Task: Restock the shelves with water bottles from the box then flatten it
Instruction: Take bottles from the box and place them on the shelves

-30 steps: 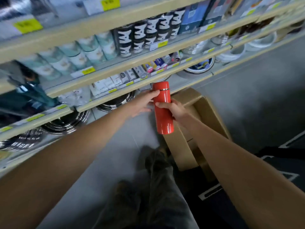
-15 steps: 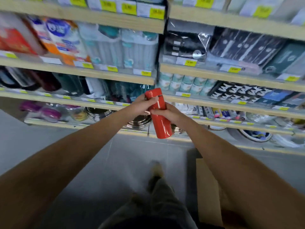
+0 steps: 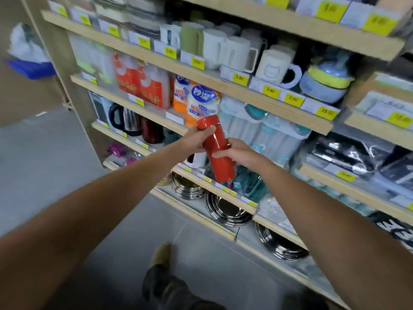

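Left hand (image 3: 196, 139) and right hand (image 3: 238, 154) are curling fingers round the tilted red bottle (image 3: 218, 153). Shelf edge (image 3: 201, 179) is lying just behind, floor (image 3: 44, 164) leftward

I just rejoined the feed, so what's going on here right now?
A person stands facing the store shelves and holds a red bottle in both hands. The left hand grips it just under the cap and the right hand grips its middle. The bottle is tilted in the air in front of the shelves and has not yet been set on one.
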`<action>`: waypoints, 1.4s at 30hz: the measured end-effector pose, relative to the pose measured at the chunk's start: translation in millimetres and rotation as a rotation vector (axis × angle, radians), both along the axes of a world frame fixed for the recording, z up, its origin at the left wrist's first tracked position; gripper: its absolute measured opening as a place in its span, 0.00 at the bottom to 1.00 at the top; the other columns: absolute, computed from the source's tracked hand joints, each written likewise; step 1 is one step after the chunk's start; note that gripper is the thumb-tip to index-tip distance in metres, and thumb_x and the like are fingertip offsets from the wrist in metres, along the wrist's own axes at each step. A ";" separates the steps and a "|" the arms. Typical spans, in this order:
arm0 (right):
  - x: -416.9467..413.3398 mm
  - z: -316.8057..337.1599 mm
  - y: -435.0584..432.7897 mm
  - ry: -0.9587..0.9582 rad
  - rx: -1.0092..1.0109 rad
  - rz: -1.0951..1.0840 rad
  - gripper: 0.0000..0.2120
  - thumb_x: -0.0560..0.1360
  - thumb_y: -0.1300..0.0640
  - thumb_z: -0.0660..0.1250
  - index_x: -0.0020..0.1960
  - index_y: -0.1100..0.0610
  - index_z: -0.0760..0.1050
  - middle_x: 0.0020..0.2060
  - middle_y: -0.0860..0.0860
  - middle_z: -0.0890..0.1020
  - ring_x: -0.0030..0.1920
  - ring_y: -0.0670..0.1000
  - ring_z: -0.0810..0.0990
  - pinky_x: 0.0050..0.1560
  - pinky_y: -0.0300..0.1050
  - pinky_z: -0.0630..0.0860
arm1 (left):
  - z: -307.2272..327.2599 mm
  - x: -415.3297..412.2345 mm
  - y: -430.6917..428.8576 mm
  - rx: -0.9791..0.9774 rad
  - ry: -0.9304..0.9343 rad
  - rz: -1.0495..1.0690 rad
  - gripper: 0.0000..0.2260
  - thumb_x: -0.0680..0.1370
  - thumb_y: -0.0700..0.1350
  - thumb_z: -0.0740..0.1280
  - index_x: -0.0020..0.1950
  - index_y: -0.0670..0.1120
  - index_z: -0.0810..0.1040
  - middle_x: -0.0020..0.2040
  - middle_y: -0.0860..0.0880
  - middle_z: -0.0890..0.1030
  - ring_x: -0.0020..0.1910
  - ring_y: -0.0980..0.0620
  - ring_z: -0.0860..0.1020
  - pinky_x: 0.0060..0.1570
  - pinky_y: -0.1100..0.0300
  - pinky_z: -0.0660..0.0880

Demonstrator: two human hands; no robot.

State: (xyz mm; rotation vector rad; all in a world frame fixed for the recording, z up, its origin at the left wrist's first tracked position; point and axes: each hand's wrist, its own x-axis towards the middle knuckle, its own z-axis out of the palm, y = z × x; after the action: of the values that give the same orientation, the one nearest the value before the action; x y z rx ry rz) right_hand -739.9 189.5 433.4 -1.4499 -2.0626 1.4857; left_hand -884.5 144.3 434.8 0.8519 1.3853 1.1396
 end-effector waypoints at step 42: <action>-742.8 160.2 210.7 0.181 0.591 0.136 0.20 0.67 0.54 0.75 0.54 0.55 0.70 0.41 0.44 0.75 0.41 0.44 0.75 0.42 0.38 0.71 | 127.2 -711.5 196.2 0.343 -0.086 0.276 0.24 0.76 0.47 0.68 0.67 0.45 0.62 0.56 0.44 0.77 0.45 0.46 0.80 0.42 0.54 0.80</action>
State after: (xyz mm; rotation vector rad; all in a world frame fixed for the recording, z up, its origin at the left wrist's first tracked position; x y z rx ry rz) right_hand -1482.8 400.2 593.5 -0.9282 -2.2491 0.8797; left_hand -1596.0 340.4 562.0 0.8553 1.2817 1.6421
